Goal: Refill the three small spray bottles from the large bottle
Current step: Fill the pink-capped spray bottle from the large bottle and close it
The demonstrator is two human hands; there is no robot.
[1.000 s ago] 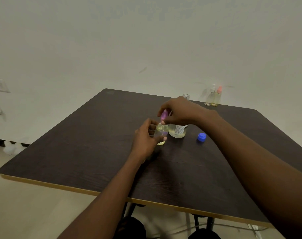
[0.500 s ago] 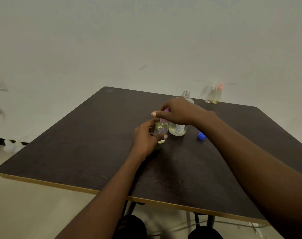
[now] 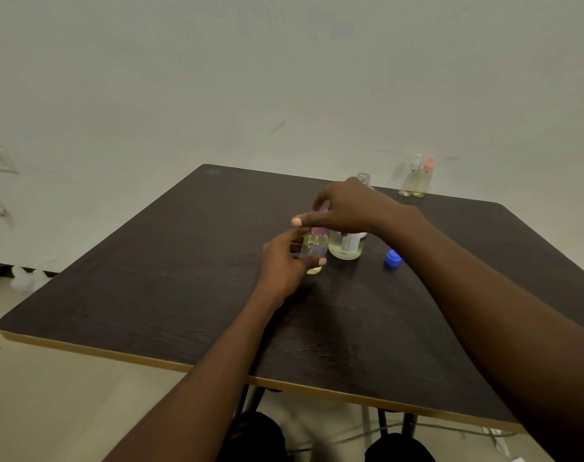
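Dark table (image 3: 183,295) at mid-frame: our left hand (image 3: 280,266) grips the purple-topped spray bottle (image 3: 314,251), our right hand (image 3: 345,208) pinches its top (image 3: 319,231). Just right stand the large bottle (image 3: 345,249) and a blue cap (image 3: 393,257); two spray bottles (image 3: 417,180) sit at the far edge, upper right. Bare table stretches left.

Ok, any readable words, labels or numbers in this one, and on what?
No legible text anywhere.
Large bottle: white label with dark print, too blurred to read.
Purple-topped spray bottle: no print visible.
Table, far corner: faint round mark, unreadable.
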